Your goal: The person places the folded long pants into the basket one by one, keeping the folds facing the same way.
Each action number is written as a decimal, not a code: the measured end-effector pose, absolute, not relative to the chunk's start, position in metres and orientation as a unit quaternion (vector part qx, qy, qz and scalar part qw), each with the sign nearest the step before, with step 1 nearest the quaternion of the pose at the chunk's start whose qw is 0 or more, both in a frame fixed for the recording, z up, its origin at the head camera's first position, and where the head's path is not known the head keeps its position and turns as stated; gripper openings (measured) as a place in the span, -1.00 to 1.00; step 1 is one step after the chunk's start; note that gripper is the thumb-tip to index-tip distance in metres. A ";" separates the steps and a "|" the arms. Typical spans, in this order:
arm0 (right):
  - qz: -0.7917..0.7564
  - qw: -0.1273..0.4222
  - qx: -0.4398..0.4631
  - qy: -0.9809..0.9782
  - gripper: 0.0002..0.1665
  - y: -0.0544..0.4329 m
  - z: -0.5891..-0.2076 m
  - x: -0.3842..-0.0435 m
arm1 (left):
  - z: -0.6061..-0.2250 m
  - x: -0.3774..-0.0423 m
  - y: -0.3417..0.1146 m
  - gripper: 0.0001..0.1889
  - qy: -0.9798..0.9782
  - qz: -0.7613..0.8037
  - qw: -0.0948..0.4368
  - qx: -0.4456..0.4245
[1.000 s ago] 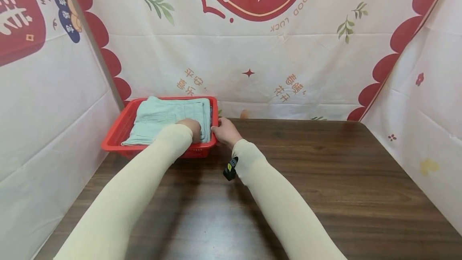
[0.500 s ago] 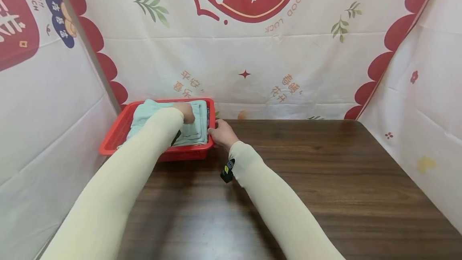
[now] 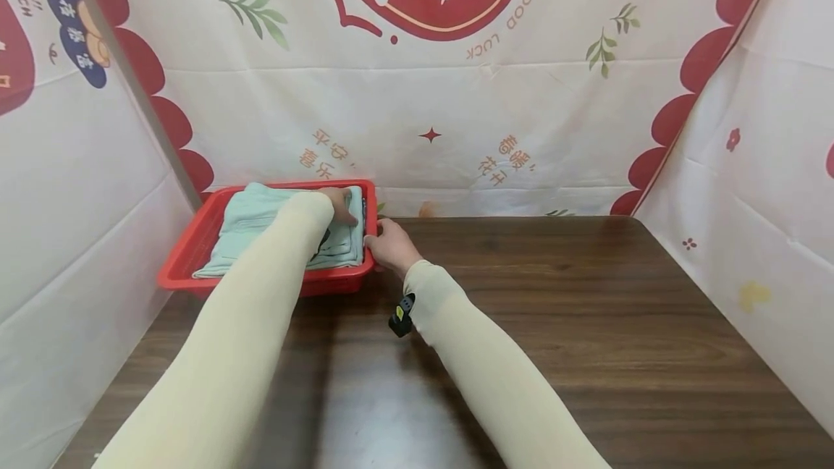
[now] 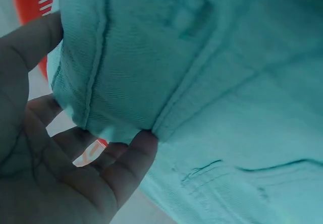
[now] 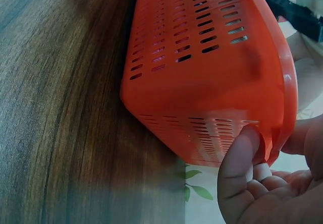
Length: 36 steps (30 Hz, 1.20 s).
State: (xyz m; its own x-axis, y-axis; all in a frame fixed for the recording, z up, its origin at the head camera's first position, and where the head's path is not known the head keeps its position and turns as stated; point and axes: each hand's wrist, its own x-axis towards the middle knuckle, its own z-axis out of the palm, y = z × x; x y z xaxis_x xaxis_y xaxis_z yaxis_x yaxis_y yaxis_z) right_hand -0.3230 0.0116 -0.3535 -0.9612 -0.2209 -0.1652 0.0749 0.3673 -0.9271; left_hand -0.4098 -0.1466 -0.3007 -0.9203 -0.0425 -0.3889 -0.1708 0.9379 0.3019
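Note:
A red plastic basket (image 3: pixel 185 266) with slotted sides stands at the far left of the table. Inside lies a folded mint-green denim garment (image 3: pixel 244 219) with stitched seams. My left hand (image 3: pixel 342 205) is over the garment's right part, toward the back. In the left wrist view, that hand (image 4: pixel 75 168) has its fingers bent around the edge of the cloth (image 4: pixel 237 113), one fingertip on the front of it. My right hand (image 3: pixel 394 244) holds the basket's right rim; the right wrist view shows its thumb and fingers (image 5: pixel 239 158) curled about the rim corner.
The brown wooden table (image 3: pixel 554 324) stretches to the right and toward me. Printed white cloth (image 3: pixel 391 93) hangs behind it and along both sides, close to the basket at the back and left. A small black device (image 3: pixel 401 315) sits on my right wrist.
My left hand has moved from the basket's front right corner back across the garment toward the rear. The right hand stays at the rim. The whole view has shifted slightly.

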 end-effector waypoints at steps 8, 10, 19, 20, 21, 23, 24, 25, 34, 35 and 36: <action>-0.564 0.125 -0.055 0.814 -0.58 0.008 -0.353 -0.322 | -0.309 -0.419 -0.148 0.02 0.966 0.140 0.200 -0.084; -0.562 0.125 -0.057 0.815 -0.58 0.008 -0.353 -0.322 | -0.312 -0.420 -0.149 0.03 0.967 0.136 0.196 -0.088; -0.564 0.130 -0.053 0.814 -0.57 0.007 -0.353 -0.324 | -0.323 -0.425 -0.150 0.13 0.980 0.071 0.176 -0.052; -0.564 0.130 -0.053 0.814 -0.57 0.008 -0.354 -0.324 | -0.323 -0.426 -0.151 0.12 0.980 0.069 0.177 -0.050; -0.564 0.128 -0.052 0.814 -0.57 0.008 -0.353 -0.324 | -0.325 -0.427 -0.151 0.10 0.981 0.066 0.177 -0.044; -0.564 0.123 -0.047 0.815 -0.58 0.009 -0.354 -0.325 | -0.328 -0.430 -0.153 0.06 0.982 0.062 0.176 -0.030; -0.563 0.121 -0.044 0.816 -0.58 0.009 -0.354 -0.325 | -0.329 -0.432 -0.154 0.04 0.983 0.057 0.175 -0.021; -0.563 0.120 -0.041 0.816 -0.58 0.009 -0.354 -0.325 | -0.330 -0.432 -0.155 0.02 0.983 0.058 0.174 -0.009; -0.568 0.128 -0.037 0.812 -0.56 0.009 -0.351 -0.323 | -0.290 -0.414 -0.196 -0.18 0.966 0.205 0.152 0.029; -0.568 0.127 -0.034 0.812 -0.56 0.009 -0.351 -0.323 | -0.283 -0.410 -0.204 -0.22 0.967 0.214 0.134 0.029; -0.568 0.126 -0.032 0.812 -0.56 0.009 -0.350 -0.323 | -0.279 -0.407 -0.213 -0.27 0.969 0.217 0.114 0.023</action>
